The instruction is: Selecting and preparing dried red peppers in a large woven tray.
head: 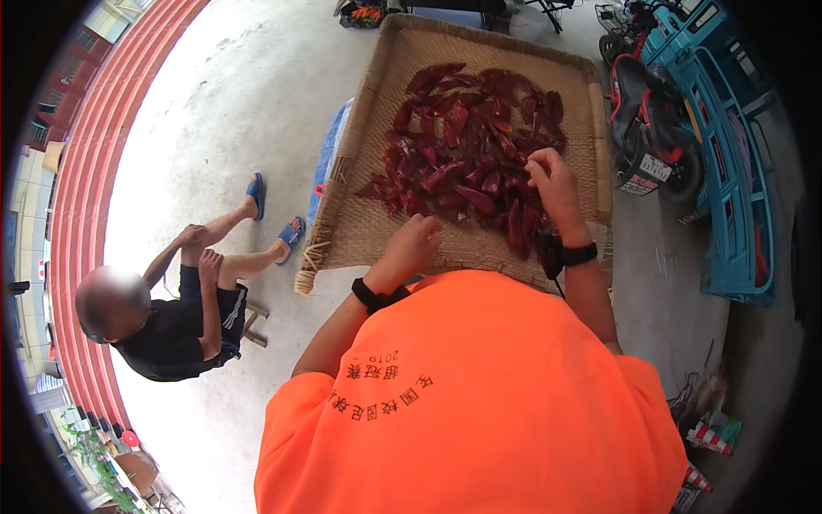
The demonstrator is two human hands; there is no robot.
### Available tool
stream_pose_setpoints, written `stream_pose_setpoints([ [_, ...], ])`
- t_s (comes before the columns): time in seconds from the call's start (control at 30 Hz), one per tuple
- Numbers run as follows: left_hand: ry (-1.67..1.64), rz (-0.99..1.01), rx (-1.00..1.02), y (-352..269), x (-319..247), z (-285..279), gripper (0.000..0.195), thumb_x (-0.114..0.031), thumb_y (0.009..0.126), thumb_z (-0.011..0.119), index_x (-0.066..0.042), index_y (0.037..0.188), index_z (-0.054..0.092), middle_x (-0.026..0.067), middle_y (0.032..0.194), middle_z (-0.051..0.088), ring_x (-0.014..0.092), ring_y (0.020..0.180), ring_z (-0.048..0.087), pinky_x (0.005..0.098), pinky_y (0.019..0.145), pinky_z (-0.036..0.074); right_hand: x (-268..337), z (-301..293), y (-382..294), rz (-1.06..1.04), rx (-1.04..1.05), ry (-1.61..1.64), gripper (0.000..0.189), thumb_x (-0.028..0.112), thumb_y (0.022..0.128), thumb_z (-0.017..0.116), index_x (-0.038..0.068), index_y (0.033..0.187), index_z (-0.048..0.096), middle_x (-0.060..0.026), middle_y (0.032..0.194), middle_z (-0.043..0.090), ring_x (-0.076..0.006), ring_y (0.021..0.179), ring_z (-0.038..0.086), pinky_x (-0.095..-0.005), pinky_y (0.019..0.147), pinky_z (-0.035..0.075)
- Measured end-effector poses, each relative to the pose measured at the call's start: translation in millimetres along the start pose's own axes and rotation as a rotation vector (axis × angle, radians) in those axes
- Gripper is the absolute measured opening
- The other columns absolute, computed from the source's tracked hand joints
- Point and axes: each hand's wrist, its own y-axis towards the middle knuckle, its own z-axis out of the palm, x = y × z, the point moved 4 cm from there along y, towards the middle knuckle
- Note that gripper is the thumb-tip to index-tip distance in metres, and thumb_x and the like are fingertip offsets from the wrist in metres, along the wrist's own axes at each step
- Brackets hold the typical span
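Observation:
Dark red dried chili peppers [475,148] lie in a loose heap on a large woven tray [443,38] with a raised rim. My left hand [411,243] is at the near edge of the heap, fingers curled downward. Its fingertips are close to the nearest peppers, and whether they pinch anything is hidden. Over the right side of the heap is my right hand [555,186], thumb and fingers bent towards the peppers. I cannot tell if a pepper is between them. Black bands circle both wrists.
A seated person [173,321] in blue slippers is to the left on the concrete floor [192,128]. Red steps [96,193] run behind them. On the right stand a red and black scooter [648,122] and a blue cargo vehicle [719,148]. Blue sheeting [331,148] shows beside the tray.

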Motion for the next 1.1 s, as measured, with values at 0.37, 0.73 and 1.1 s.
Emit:
stream_pose_setpoints([
  [0.37, 0.412, -0.029, -0.095, 63, -9, 28, 0.026, -0.013, 0.089, 0.061, -0.005, 0.113, 0.053, 0.016, 0.11, 0.054, 0.037, 0.088, 0.064, 0.0456, 0.07, 0.054, -25, 27, -71, 0.068, 0.355, -0.142, 0.013, 0.014, 0.09, 0.06, 0.005, 0.099, 0.062, -0.0118, 0.085, 0.067, -0.0264, 0.076, 0.066, -0.0355, 0.068, 0.051],
  [0.73, 0.408, -0.062, -0.141, 52, -2, 22, 0.018, -0.012, 0.089, 0.057, -0.007, 0.106, 0.057, 0.0156, 0.107, 0.054, 0.038, 0.085, 0.063, 0.0477, 0.069, 0.052, -21, 33, -70, -0.085, 0.262, -0.293, 0.02, 0.014, 0.087, 0.063, 0.009, 0.106, 0.058, -0.0095, 0.105, 0.06, -0.0325, 0.092, 0.064, -0.0415, 0.076, 0.051],
  [1.1, 0.251, -0.075, -0.219, 26, -23, 10, 0.015, -0.016, 0.09, 0.058, -0.007, 0.101, 0.063, 0.0148, 0.095, 0.062, 0.036, 0.088, 0.062, 0.0444, 0.075, 0.05, -42, 87, -37, -0.116, 0.207, -0.59, 0.021, 0.017, 0.082, 0.067, 0.012, 0.101, 0.059, -0.0072, 0.099, 0.062, -0.031, 0.086, 0.065, -0.0445, 0.072, 0.053],
])
